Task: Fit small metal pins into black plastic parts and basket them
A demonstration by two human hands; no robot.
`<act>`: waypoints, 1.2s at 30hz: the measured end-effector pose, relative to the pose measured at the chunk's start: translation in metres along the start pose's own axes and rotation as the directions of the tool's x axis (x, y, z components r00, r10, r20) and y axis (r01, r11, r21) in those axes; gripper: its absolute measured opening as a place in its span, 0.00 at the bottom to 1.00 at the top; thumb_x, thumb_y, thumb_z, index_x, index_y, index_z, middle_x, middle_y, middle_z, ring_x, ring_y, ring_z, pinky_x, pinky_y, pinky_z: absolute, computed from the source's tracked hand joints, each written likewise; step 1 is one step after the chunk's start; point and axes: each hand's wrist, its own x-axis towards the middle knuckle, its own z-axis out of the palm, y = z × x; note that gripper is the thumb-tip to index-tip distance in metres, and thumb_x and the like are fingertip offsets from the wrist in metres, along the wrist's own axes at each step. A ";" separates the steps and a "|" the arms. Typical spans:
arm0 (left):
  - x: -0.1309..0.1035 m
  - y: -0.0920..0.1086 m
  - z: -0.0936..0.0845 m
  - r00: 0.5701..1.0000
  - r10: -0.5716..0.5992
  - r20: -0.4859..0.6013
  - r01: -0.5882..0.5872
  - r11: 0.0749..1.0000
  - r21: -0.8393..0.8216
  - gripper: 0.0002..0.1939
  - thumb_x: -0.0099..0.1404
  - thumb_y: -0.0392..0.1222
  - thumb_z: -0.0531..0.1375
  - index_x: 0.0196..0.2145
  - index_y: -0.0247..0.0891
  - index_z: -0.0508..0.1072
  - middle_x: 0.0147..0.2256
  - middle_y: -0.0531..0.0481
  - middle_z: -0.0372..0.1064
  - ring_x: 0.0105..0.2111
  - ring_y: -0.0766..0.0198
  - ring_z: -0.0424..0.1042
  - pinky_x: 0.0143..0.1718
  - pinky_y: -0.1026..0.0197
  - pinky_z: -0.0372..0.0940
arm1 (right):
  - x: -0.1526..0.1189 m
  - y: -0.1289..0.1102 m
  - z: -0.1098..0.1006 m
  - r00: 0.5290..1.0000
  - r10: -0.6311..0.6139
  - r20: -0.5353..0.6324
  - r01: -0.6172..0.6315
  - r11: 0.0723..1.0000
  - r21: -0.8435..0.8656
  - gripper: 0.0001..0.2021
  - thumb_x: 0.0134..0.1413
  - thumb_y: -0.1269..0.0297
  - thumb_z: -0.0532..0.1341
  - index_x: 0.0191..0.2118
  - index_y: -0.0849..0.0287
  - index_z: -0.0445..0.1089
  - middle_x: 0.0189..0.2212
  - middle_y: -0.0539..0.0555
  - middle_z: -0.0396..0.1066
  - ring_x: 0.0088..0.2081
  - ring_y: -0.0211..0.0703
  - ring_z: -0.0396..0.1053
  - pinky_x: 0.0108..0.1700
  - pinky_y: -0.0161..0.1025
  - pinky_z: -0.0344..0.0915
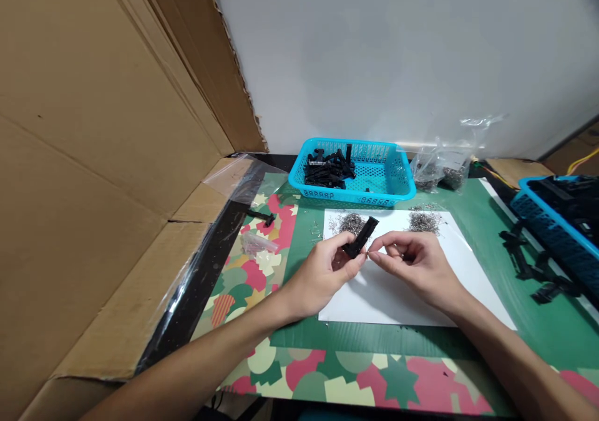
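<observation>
My left hand (325,268) is closed around a black plastic part (361,237), an elongated piece that points up and to the right. Close beside its lower end, my right hand (414,262) pinches a tiny metal piece (368,254), too small to make out fully. Both hands are above a white sheet (388,302). Behind the left hand, on the sheet, lies a pile of small metal pieces (352,222). A second pile of small metal pieces (423,221) lies behind the right hand.
A blue basket (353,195) with black parts stands at the back. Bags (440,165) sit to its right. At the right are another blue basket (556,212) and loose black parts (526,256). One black part (262,216) lies left. Cardboard (116,128) walls the left side.
</observation>
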 end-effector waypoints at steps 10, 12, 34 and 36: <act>0.000 -0.002 -0.002 0.998 -0.055 0.039 0.055 0.998 -0.019 0.16 0.73 0.53 0.65 0.45 0.37 0.69 0.32 0.57 0.59 0.30 0.68 0.58 0.29 0.65 0.53 | -0.006 -0.006 -0.002 0.949 -0.312 -0.053 0.291 0.926 -0.240 0.05 0.63 0.68 0.66 0.37 0.59 0.80 0.18 0.41 0.49 0.20 0.32 0.45 0.23 0.34 0.45; 0.001 0.000 -0.002 0.996 -0.058 0.062 0.063 0.995 -0.081 0.17 0.73 0.52 0.66 0.47 0.38 0.69 0.33 0.57 0.59 0.30 0.68 0.58 0.29 0.66 0.52 | -0.007 -0.005 0.000 0.900 -0.430 -0.066 0.388 0.863 -0.323 0.04 0.62 0.70 0.66 0.38 0.59 0.80 0.18 0.40 0.48 0.20 0.32 0.46 0.23 0.33 0.47; -0.006 0.004 -0.006 0.983 -0.056 0.174 0.080 0.988 -0.136 0.25 0.82 0.54 0.52 0.68 0.40 0.68 0.30 0.57 0.48 0.28 0.67 0.49 0.28 0.62 0.47 | -0.009 0.005 0.008 0.670 -0.742 0.040 0.601 0.509 -0.617 0.09 0.62 0.81 0.64 0.40 0.59 0.74 0.18 0.41 0.62 0.18 0.31 0.56 0.25 0.34 0.56; -0.006 0.004 -0.006 0.984 -0.048 0.170 0.072 0.988 -0.135 0.25 0.82 0.53 0.52 0.68 0.40 0.69 0.30 0.56 0.48 0.28 0.67 0.49 0.28 0.62 0.48 | -0.008 0.006 0.009 0.664 -0.747 0.036 0.597 0.501 -0.627 0.09 0.62 0.80 0.64 0.40 0.59 0.75 0.18 0.40 0.62 0.18 0.31 0.56 0.25 0.34 0.55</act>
